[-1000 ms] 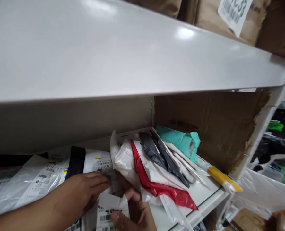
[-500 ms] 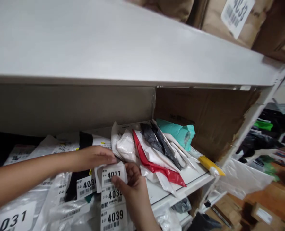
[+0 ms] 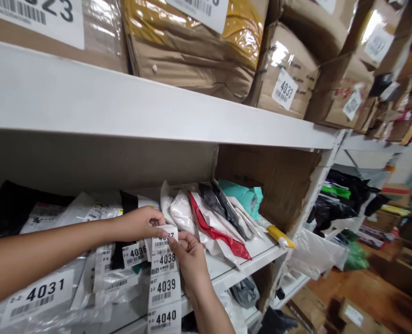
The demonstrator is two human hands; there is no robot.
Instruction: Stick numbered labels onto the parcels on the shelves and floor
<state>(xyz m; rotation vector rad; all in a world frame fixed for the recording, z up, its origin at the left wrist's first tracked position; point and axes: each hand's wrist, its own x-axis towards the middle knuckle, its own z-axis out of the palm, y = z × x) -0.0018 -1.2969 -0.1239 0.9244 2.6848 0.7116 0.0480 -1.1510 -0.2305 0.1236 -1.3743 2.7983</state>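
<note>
A long strip of white number labels hangs down in front of the shelf, printed 4037, 4038, 4039 and 4040 from the top. My left hand pinches its top edge between thumb and fingers. On the right side of the 4037 label, my right hand grips the strip with the thumb in front. Behind and left of the strip lies a clear bag with the label 4036. Further left, a plastic bag bears the label 4031. White plastic mailers lean just beyond my fingers.
A red-edged mailer, a dark grey bag, a teal bag and a yellow packet fill the shelf's right part. Labelled cartons stand on the white shelf above. Boxes lie on the floor at right.
The view has tilted upward and shifted right, bringing more upper cartons into sight. The strip shows lower down, with 4040 now visible. Both hands stay at its top, the right thumb higher on 4037.
</note>
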